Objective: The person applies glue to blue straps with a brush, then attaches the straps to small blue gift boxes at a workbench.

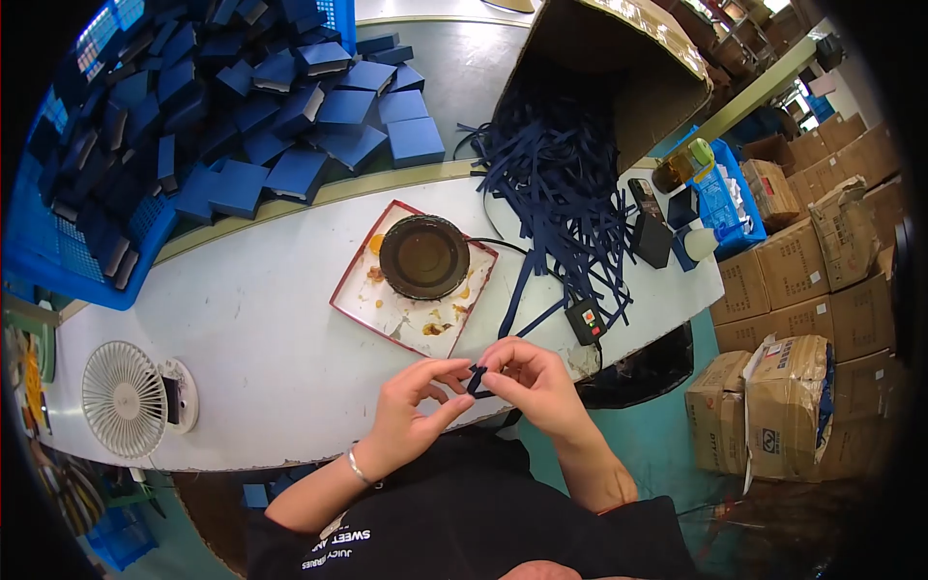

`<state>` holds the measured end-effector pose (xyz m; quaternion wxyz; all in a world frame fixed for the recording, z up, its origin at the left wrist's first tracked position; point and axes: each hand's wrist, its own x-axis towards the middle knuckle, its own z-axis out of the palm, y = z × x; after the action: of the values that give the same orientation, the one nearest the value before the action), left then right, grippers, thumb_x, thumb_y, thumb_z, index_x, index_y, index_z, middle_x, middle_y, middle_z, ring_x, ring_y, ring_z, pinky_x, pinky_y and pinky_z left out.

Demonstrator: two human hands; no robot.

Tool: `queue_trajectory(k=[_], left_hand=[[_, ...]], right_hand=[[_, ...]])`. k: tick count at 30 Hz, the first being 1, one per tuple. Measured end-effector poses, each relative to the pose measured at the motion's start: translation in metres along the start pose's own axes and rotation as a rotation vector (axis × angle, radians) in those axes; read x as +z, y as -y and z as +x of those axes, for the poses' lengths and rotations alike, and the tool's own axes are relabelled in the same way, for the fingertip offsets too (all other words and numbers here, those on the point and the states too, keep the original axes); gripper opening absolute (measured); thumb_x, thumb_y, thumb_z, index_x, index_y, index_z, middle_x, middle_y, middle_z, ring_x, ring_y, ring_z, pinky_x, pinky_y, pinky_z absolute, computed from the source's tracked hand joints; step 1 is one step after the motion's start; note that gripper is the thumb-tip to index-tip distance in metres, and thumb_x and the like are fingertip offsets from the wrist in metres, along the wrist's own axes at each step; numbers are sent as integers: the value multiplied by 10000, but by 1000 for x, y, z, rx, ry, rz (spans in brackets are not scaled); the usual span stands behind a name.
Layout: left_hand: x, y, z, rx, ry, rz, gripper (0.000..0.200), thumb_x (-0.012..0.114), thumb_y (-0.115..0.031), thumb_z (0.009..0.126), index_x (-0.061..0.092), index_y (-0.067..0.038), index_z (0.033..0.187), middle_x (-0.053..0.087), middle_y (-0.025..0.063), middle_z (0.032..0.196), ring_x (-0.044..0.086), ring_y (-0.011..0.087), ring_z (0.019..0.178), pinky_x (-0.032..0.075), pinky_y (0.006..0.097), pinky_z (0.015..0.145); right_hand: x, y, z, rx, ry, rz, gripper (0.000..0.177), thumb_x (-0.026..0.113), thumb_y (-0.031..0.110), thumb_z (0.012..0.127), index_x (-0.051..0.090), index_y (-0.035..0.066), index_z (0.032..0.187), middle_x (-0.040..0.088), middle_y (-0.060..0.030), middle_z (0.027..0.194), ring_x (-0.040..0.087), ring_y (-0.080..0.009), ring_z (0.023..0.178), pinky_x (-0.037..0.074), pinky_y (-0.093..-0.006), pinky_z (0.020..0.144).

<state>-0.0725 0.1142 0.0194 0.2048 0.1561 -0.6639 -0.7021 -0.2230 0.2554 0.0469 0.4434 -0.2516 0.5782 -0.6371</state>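
Site: workshop. Evidence: stacked cartons (788,259), heaped blue boxes (296,175), dark-blue strips (551,159) spilling over white counter (261,319).

White fan (124,399) at left end of table (256,314). Right side: green-lidded bottle (674,172) near blue bin (748,235), stacked brown cartons (795,259) beyond, one torn carton (785,411) among them.

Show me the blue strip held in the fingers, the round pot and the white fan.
Blue strip (476,378): head view, on its folded part.
Round pot (423,292): head view, on its rim nearest the person.
White fan (126,399): head view, on its grille's centre.
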Motion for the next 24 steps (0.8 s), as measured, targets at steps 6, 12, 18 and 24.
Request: queue_trajectory(k=[6, 12, 18, 24], left_hand=[[-4, 14, -13, -53, 44, -66, 136, 773, -17, 895, 732, 16, 1021, 729, 73, 924, 683, 95, 797, 545, 237, 709], [-32, -20, 4, 163, 52, 178, 267, 837, -78, 828, 744, -55, 1077, 728, 68, 980, 669, 100, 736, 505, 239, 619], [-113, -59, 120, 324, 122, 683, 312, 729, 6, 829, 694, -63, 1131, 694, 91, 1049, 662, 243, 947, 538, 345, 794], [-145, -17, 297, 318, 393, 1718, 1192, 950, -138, 576, 329, -287, 1583, 281, 165, 1635, 285, 474, 1468, 314, 545, 1199]], right_hand=[[22, -12, -13, -46, 14, 43, 115, 689, -1, 946, 661, -19, 1057, 605, -63, 1143, 620, -106, 970, 511, -258, 824], [15, 1, -10, -55, -117, 212, 106, 581, 5, 1007, 558, 37, 1106, 701, -180, 998, 690, -234, 942, 547, -358, 872], [-37, 33, -27, -67, -238, 276, 52, 575, 24, 1013, 576, 24, 1065, 573, -58, 716, 537, -144, 586, 560, -361, 619], [-55, 32, -29, -63, -351, 228, 36, 605, -10, 978, 601, -10, 1013, 612, -69, 717, 557, -137, 594, 519, -304, 597]])
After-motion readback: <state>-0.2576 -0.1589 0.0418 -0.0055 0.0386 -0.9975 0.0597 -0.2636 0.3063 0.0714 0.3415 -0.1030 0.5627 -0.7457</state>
